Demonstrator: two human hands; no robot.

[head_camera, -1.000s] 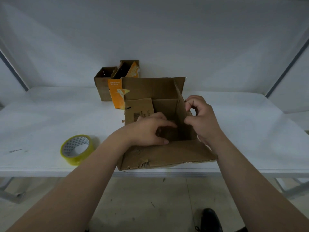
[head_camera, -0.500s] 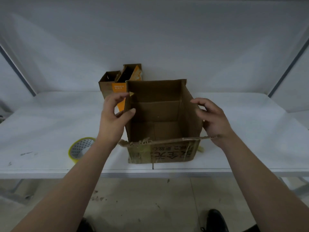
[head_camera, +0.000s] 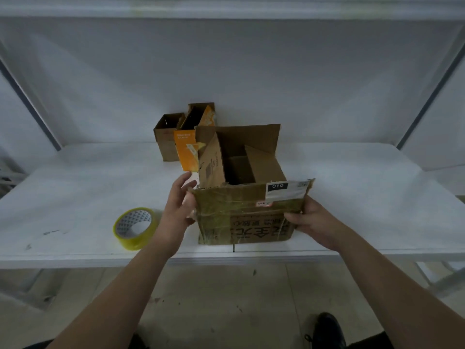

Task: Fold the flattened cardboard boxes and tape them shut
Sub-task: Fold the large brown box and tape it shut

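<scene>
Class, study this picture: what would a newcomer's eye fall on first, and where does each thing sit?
The worn box at the table's near edge, flaps up, with the left hand against its left corner and the right hand gripping its right. Then the yellow tape left of it, and small boxes behind.

Three cardboard boxes, namely one large box (head_camera: 241, 222), one small brown box (head_camera: 164, 137) and one orange-printed box (head_camera: 187, 152), share one table (head_camera: 75, 187) with one tape roll (head_camera: 134, 227), besides two hands, left hand (head_camera: 178, 205) and right hand (head_camera: 309, 220), and one shoe (head_camera: 327, 328).
</scene>
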